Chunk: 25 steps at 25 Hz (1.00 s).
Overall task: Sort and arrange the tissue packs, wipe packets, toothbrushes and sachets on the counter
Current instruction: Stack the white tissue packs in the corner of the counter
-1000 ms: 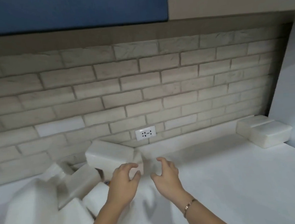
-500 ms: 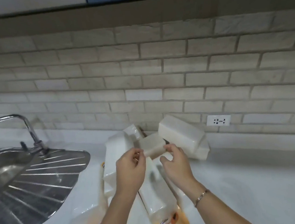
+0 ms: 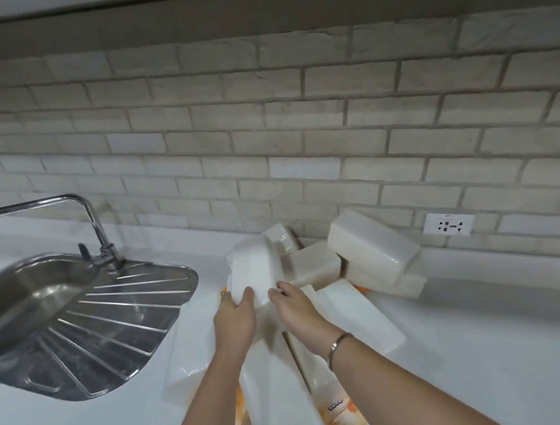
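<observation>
Both hands at centre frame, on one white tissue pack [image 3: 252, 273] lying lengthwise away from the camera atop a heap. Left hand [image 3: 234, 318] at the pack's near left corner, thumb up against its near end, fingers wrapped round the left side. Right hand [image 3: 295, 307] at the near right corner, fingers [image 3: 276, 289] curled onto the edge; thin bracelet [image 3: 338, 342] on that wrist.

Crowding the pack on its right: a smaller white pack [image 3: 314, 267] touching its side, and behind that a little one [image 3: 282, 237] leaning on the wall. Further right, a large pack [image 3: 373, 248] tilted on top of another [image 3: 391, 279], both against the brick. Below the hands, long white packs [image 3: 362, 317] fanned toward the lower edge, some with orange printed ends [image 3: 340, 410]; forearms covering part of them. Toothbrushes, wipe packets and sachets not to be made out in the heap.

White desk [image 3: 503, 345], bare on the right side of the frame. At left, a steel sink [image 3: 25, 295] with ribbed drainer [image 3: 112, 322] and a chrome tap [image 3: 93, 225] swung toward the upper left. Pale brick wall [image 3: 264, 129] behind, white socket [image 3: 449, 226] at right just above the desk, dark underside of a cabinet along the top.
</observation>
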Motion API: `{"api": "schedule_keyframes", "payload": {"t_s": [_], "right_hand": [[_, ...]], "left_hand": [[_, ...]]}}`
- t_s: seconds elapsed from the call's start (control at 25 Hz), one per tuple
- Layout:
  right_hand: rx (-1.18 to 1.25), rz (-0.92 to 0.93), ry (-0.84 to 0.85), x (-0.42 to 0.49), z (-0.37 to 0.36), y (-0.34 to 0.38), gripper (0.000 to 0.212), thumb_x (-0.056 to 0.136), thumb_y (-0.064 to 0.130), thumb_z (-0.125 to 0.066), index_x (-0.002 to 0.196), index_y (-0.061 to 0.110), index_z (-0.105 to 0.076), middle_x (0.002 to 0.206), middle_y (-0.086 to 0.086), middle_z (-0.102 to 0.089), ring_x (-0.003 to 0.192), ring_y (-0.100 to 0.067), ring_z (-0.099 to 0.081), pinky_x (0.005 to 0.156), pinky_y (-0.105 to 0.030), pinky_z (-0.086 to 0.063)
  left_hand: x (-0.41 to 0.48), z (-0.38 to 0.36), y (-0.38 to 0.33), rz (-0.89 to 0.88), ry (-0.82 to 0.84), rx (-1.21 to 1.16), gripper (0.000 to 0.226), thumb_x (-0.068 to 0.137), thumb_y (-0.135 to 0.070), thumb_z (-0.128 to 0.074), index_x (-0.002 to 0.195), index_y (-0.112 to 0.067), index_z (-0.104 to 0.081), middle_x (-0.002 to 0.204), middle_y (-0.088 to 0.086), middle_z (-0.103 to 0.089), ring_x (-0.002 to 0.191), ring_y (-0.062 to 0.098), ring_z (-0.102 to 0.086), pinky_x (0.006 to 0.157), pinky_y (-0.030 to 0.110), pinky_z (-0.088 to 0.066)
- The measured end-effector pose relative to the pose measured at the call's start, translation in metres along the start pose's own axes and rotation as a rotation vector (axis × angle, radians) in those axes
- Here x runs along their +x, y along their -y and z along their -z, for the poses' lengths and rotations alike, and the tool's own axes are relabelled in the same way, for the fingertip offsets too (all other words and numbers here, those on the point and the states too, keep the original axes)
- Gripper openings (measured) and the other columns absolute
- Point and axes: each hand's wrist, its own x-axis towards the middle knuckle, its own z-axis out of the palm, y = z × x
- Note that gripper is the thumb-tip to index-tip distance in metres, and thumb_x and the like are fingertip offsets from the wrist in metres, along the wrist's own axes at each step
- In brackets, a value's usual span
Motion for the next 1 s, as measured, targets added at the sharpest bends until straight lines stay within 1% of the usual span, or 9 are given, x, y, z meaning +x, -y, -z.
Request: {"api": "schedule_keyframes", "payload": {"t_s": [0.08, 0.16, 0.24, 0.36, 0.48, 0.56, 0.64, 0.84, 1.0], "right_hand": [[0.061, 0.022, 0.012, 0.000, 0.000, -0.005, 0.021, 0.101, 0.023, -0.045, 0.091, 0.020, -0.064, 0.079, 0.013, -0.066, 0.079, -0.011, -0.059, 0.073, -0.025, -0.046], [0.148, 0.053, 0.027, -0.004, 0.004, -0.009, 0.025, 0.102, 0.023, -0.046, 0.112, 0.028, -0.069, 0.105, 0.013, -0.075, 0.095, -0.005, -0.069, 0.086, -0.025, -0.053], [0.285, 0.072, -0.009, -0.013, 0.011, -0.010, 0.023, 0.104, 0.022, -0.050, 0.119, 0.029, -0.066, 0.114, 0.011, -0.074, 0.100, -0.004, -0.070, 0.084, -0.022, -0.053], [0.505, 0.050, -0.167, -0.036, 0.037, -0.014, 0.020, 0.102, 0.036, -0.057, 0.119, 0.026, -0.058, 0.101, 0.007, -0.061, 0.087, -0.008, -0.061, 0.079, -0.027, -0.050], [0.757, -0.001, -0.288, -0.060, 0.082, -0.022, 0.038, 0.095, 0.054, -0.062, 0.122, 0.029, -0.056, 0.105, 0.005, -0.069, 0.084, -0.011, -0.072, 0.074, -0.035, -0.057], [0.786, 0.005, -0.370, -0.076, 0.112, -0.027, 0.052, 0.085, 0.064, -0.069, 0.124, 0.032, -0.055, 0.111, 0.009, -0.072, 0.091, -0.010, -0.074, 0.077, -0.040, -0.060], [0.767, 0.027, -0.488, -0.091, 0.147, -0.038, 0.068, 0.073, 0.059, -0.084, 0.127, 0.031, -0.053, 0.114, 0.008, -0.074, 0.099, -0.014, -0.074, 0.083, -0.045, -0.061], [0.850, 0.008, -0.637, -0.124, 0.231, -0.091, 0.085, 0.061, 0.048, -0.091, 0.135, 0.024, -0.057, 0.120, -0.005, -0.076, 0.104, -0.029, -0.076, 0.081, -0.050, -0.062], [0.875, 0.008, -0.774, -0.156, 0.274, -0.131, 0.084, 0.064, 0.051, -0.090, 0.136, 0.021, -0.056, 0.122, -0.006, -0.075, 0.107, -0.030, -0.075, 0.089, -0.052, -0.061]], "left_hand": [[-0.006, -0.002, 0.002, -0.058, 0.006, -0.010, 0.037, 0.100, -0.040, -0.052, 0.129, -0.017, -0.058, 0.094, -0.019, -0.056, 0.098, 0.022, -0.057, 0.085, 0.035, -0.043], [-0.018, -0.006, -0.001, -0.127, -0.009, -0.001, 0.031, 0.100, -0.041, -0.052, 0.125, -0.024, -0.060, 0.095, -0.021, -0.059, 0.100, 0.020, -0.062, 0.086, 0.036, -0.047], [-0.032, -0.015, -0.005, -0.221, -0.046, -0.020, 0.029, 0.100, -0.042, -0.055, 0.126, -0.030, -0.061, 0.092, -0.021, -0.063, 0.101, 0.017, -0.066, 0.086, 0.036, -0.050], [-0.054, -0.034, -0.012, -0.419, -0.067, -0.089, 0.045, 0.091, -0.047, -0.064, 0.135, -0.035, -0.058, 0.097, -0.013, -0.071, 0.094, 0.012, -0.069, 0.091, 0.037, -0.054], [-0.081, -0.063, -0.021, -0.740, 0.116, -0.157, 0.045, 0.084, -0.023, -0.070, 0.128, -0.032, -0.066, 0.132, -0.016, -0.066, 0.129, 0.007, -0.057, 0.108, 0.025, -0.042], [-0.096, -0.087, -0.028, -0.841, 0.323, -0.218, 0.042, 0.080, -0.012, -0.067, 0.121, -0.024, -0.070, 0.133, -0.013, -0.067, 0.136, 0.009, -0.052, 0.112, 0.025, -0.039], [-0.116, -0.118, -0.036, -0.871, 0.511, -0.278, 0.038, 0.081, -0.018, -0.062, 0.119, -0.019, -0.071, 0.131, -0.011, -0.069, 0.136, 0.011, -0.053, 0.112, 0.028, -0.040], [-0.173, -0.209, -0.046, -0.570, 0.548, -0.345, 0.044, 0.081, -0.047, -0.059, 0.121, -0.028, -0.064, 0.127, -0.007, -0.067, 0.124, 0.015, -0.059, 0.108, 0.044, -0.046], [-0.216, -0.268, -0.046, 0.050, 0.793, -0.170, 0.058, 0.072, -0.073, -0.062, 0.114, -0.035, -0.053, 0.125, -0.006, -0.060, 0.113, 0.017, -0.061, 0.094, 0.049, -0.055]]}}
